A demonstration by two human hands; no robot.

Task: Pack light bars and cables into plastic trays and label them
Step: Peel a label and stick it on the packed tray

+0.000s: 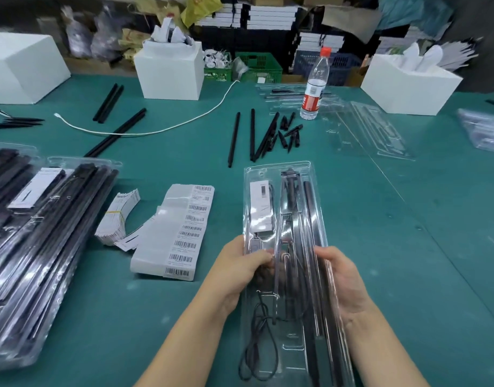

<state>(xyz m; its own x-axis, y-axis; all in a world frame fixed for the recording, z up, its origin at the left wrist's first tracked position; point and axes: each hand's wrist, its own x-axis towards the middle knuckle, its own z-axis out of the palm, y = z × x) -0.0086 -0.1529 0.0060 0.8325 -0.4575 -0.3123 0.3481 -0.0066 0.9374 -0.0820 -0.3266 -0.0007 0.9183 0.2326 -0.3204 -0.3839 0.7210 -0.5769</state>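
A long clear plastic tray (pixel 307 174) lies lengthwise in front of me on the green table. It holds black light bars (pixel 314 219), a white card (pixel 261 205) and a coiled black cable (pixel 257 347). My left hand (pixel 240 270) grips the tray's left edge, thumb on top. My right hand (pixel 345 277) holds the right edge with curled fingers. A stack of barcode label sheets (pixel 179 233) lies to the left of the tray.
Filled trays (pixel 44 233) are piled at the left. A bundle of small white cards (pixel 120 219) lies beside the labels. Loose black bars (pixel 251 135) and small parts (pixel 289 134), a water bottle (pixel 314 85), empty clear trays (pixel 371 129) and white boxes (pixel 170 71) lie farther back.
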